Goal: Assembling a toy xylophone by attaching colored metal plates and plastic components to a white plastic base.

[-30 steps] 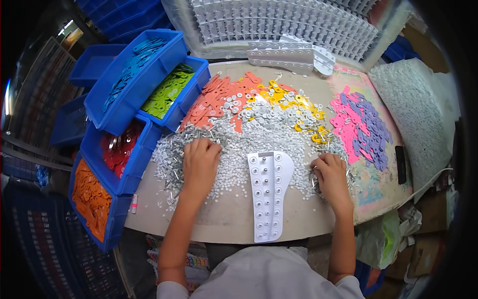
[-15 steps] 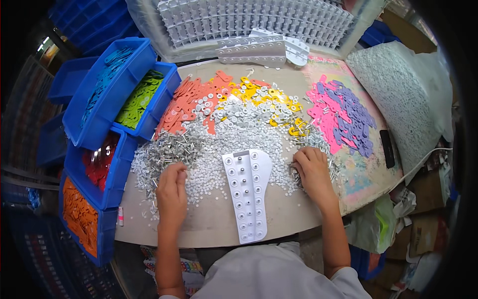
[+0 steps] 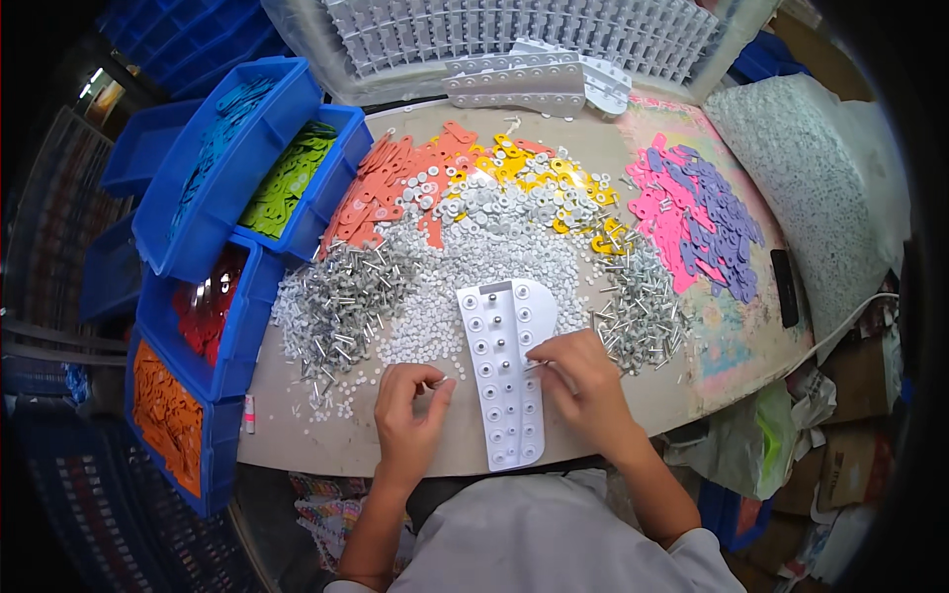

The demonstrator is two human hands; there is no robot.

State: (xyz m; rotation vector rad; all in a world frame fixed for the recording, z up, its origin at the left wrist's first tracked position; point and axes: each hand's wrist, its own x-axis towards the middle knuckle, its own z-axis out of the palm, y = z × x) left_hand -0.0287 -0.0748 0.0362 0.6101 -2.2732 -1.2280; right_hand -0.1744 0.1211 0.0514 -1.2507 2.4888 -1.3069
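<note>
A white plastic jig (image 3: 512, 410) lies on the table in front of me, lined with rows of round seats. Silver metal pins stand in the upper part of its middle row. My right hand (image 3: 590, 392) reaches over the jig's right edge, thumb and fingertips pinched; whatever they hold is too small to name. Left of the jig, my left hand (image 3: 410, 420) is curled above the tabletop, thumb and forefinger close together around something I cannot make out. Silver rivets form a left pile (image 3: 351, 296) and a right pile (image 3: 643, 306), with small white discs (image 3: 425, 331) between them.
Coral tags (image 3: 381, 183), yellow tags (image 3: 514, 158), pink tags (image 3: 657, 203) and purple tags (image 3: 727, 232) lie beyond. Blue bins (image 3: 252, 326) line the left side. More white jigs (image 3: 519, 84) rest at the back, and a bulging clear bag (image 3: 791, 148) stands right, near a dark phone-like slab (image 3: 784, 287).
Both hands have left the rivet piles and come inward. My right hand is now at the jig's right edge, my left hand nearer the jig's left side. The whole view has shifted slightly.
</note>
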